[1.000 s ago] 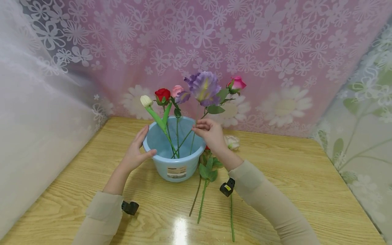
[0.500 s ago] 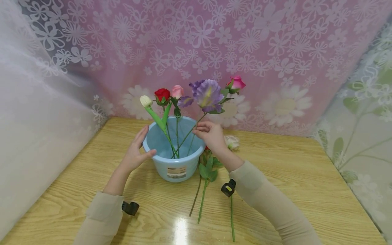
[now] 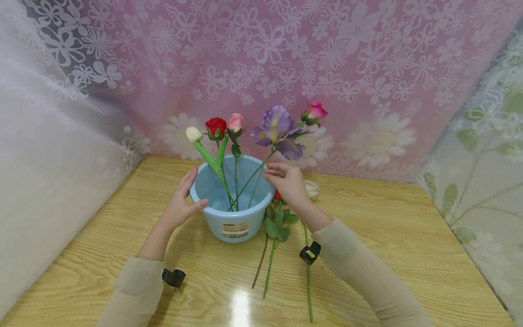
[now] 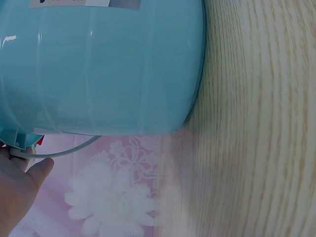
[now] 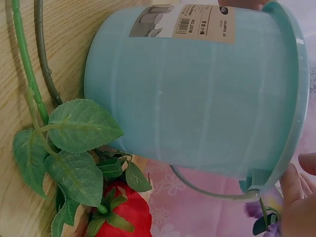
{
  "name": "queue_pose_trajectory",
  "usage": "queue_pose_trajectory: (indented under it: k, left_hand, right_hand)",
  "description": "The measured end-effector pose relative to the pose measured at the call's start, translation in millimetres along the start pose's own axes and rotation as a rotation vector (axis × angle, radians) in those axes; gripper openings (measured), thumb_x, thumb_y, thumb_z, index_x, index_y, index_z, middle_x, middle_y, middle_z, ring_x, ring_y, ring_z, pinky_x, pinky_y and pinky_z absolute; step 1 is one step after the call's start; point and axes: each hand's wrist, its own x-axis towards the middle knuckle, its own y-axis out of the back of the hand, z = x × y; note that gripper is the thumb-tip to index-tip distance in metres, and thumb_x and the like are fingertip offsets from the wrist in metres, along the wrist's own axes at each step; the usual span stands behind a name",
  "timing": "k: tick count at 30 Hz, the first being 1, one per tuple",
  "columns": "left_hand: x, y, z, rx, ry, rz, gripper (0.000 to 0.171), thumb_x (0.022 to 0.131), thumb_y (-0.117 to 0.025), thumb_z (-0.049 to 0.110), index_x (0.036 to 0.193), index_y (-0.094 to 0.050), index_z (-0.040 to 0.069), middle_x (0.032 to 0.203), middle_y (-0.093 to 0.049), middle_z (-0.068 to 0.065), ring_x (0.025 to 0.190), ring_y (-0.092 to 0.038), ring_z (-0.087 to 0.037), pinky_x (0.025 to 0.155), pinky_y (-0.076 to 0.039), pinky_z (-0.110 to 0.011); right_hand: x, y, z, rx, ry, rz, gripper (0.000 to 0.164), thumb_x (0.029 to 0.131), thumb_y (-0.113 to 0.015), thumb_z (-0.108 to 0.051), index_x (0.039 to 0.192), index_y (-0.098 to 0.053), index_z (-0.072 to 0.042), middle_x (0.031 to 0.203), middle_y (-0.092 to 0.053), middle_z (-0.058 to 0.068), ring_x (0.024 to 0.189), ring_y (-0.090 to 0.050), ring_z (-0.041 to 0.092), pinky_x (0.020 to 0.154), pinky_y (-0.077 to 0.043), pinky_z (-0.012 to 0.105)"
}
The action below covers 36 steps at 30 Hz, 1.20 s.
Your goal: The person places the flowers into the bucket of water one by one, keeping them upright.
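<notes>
A light blue bucket (image 3: 241, 218) with a label stands on the table. My left hand (image 3: 177, 206) grips its left side, thumb at the front rim and fingers along the left. Inside lean a white tulip (image 3: 194, 134), a red rose (image 3: 215, 127), a light pink rose (image 3: 236, 122), a purple iris (image 3: 278, 131) and a hot pink rose (image 3: 314, 112). My right hand (image 3: 289, 184) is at the bucket's right rim beside the stems. In the right wrist view, its thumb (image 5: 307, 163) and fingers (image 5: 292, 185) show a gap between them, with no stem visible there.
Right of the bucket lie another red rose (image 5: 121, 215) with green leaves (image 3: 278, 227), a white flower (image 3: 312, 190) and several stems. A pink floral curtain (image 3: 327, 54) hangs behind the wooden table (image 3: 388, 245). A white curtain (image 3: 61, 150) is at the left.
My right hand has shifted slightly right, away from the stems. The iris has moved lower and right, and its bloom has turned. My left hand stays on the bucket.
</notes>
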Motion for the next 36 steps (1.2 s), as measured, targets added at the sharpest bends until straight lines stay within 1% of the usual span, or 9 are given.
queue_pose_trajectory:
  k: [6, 13, 20, 23, 28, 31, 36]
  left_hand:
    - [0.2, -0.1, -0.4, -0.004, 0.0, 0.003, 0.081, 0.077, -0.063, 0.019, 0.136, -0.017, -0.011, 0.141, -0.012, -0.026, 0.127, -0.016, -0.04, 0.101, -0.021, -0.051]
    - [0.7, -0.6, -1.9, -0.009, 0.005, 0.001, 0.081, 0.077, -0.063, 0.02, 0.137, -0.016, -0.01, 0.142, -0.012, -0.025, 0.127, -0.016, -0.039, 0.101, -0.02, -0.05]
    - [0.5, -0.9, -1.4, -0.013, 0.001, 0.006, 0.081, 0.077, -0.063, 0.019, 0.136, -0.016, -0.01, 0.141, -0.012, -0.026, 0.127, -0.016, -0.04, 0.101, -0.02, -0.051]
    - [0.7, -0.7, -1.6, -0.011, 0.005, 0.004, 0.081, 0.077, -0.062, 0.019, 0.137, -0.016, -0.009, 0.142, -0.012, -0.025, 0.127, -0.016, -0.04, 0.101, -0.02, -0.051]
    - [1.0, -0.8, -1.5, -0.016, 0.007, 0.004, 0.08, 0.076, -0.062, 0.017, 0.137, -0.016, -0.009, 0.142, -0.011, -0.025, 0.127, -0.016, -0.04, 0.101, -0.02, -0.051]
    - [1.2, -1.1, -1.8, -0.024, -0.001, 0.009, 0.081, 0.076, -0.062, 0.016, 0.136, -0.016, -0.01, 0.141, -0.012, -0.026, 0.126, -0.017, -0.04, 0.101, -0.02, -0.051]
    - [1.1, -1.1, -2.5, -0.031, -0.009, 0.012, 0.081, 0.076, -0.063, 0.019, 0.136, -0.016, -0.011, 0.141, -0.012, -0.027, 0.126, -0.016, -0.041, 0.101, -0.02, -0.052]
  right_hand:
    - [-7.1, 9.8, 1.1, 0.047, -0.005, 0.011, 0.031, 0.082, -0.061, -0.004, 0.111, -0.058, 0.005, 0.104, -0.06, 0.021, 0.095, -0.058, 0.022, 0.079, -0.048, 0.026]
    - [-14.2, 21.9, 5.4, 0.063, -0.015, 0.052, 0.029, 0.082, -0.06, -0.003, 0.109, -0.058, 0.007, 0.104, -0.06, 0.022, 0.093, -0.059, 0.021, 0.076, -0.049, 0.025]
    - [-22.0, 35.8, 12.6, 0.045, -0.011, 0.031, 0.03, 0.084, -0.058, -0.004, 0.111, -0.056, 0.007, 0.107, -0.058, 0.023, 0.092, -0.059, 0.019, 0.07, -0.049, 0.021]
    - [-24.2, 41.6, 18.2, 0.054, -0.018, 0.029, 0.031, 0.084, -0.058, -0.003, 0.112, -0.054, 0.009, 0.106, -0.057, 0.025, 0.09, -0.059, 0.017, 0.072, -0.05, 0.023]
    - [-28.1, 51.0, 27.5, 0.035, -0.045, 0.037, 0.032, 0.083, -0.06, -0.005, 0.111, -0.055, 0.008, 0.105, -0.059, 0.022, 0.087, -0.059, 0.013, 0.076, -0.049, 0.024]
    - [-31.1, 55.4, 31.7, 0.037, -0.065, 0.031, 0.033, 0.083, -0.06, -0.006, 0.112, -0.054, 0.008, 0.106, -0.058, 0.023, 0.087, -0.059, 0.012, 0.076, -0.049, 0.025]
    - [-36.5, 61.2, 38.3, 0.027, -0.08, 0.033, 0.034, 0.083, -0.059, -0.006, 0.113, -0.053, 0.009, 0.107, -0.056, 0.025, 0.084, -0.058, 0.006, 0.074, -0.049, 0.024]
